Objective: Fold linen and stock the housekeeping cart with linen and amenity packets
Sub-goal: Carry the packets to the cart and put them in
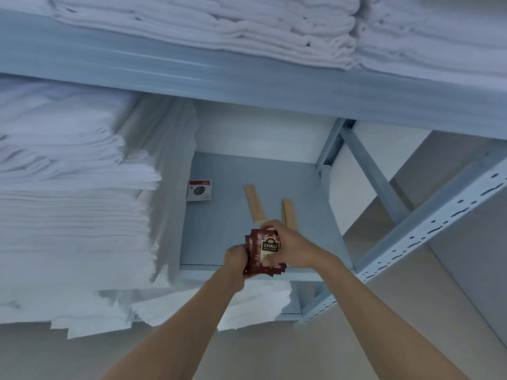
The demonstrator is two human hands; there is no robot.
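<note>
Both of my hands grip a small stack of dark red tea packets [265, 252] labelled CHALI, held just over the front edge of the middle shelf [247, 171]. My left hand [235, 259] clasps the stack's left side; my right hand [288, 245] pinches its top and right side. Two tan stick packets [254, 203] [288, 212] lie flat on the shelf just beyond my hands. A white packet with red print [199, 190] leans by the linen at the shelf's left. Folded white linen [68, 209] is stacked high on the left of this shelf.
The upper shelf [247, 75] carries more folded white towels [219, 26]. A lower shelf holds white linen [192, 305] hanging past its edge. A perforated grey-blue upright [428, 231] and a diagonal brace [375, 176] run along the right side of the rack.
</note>
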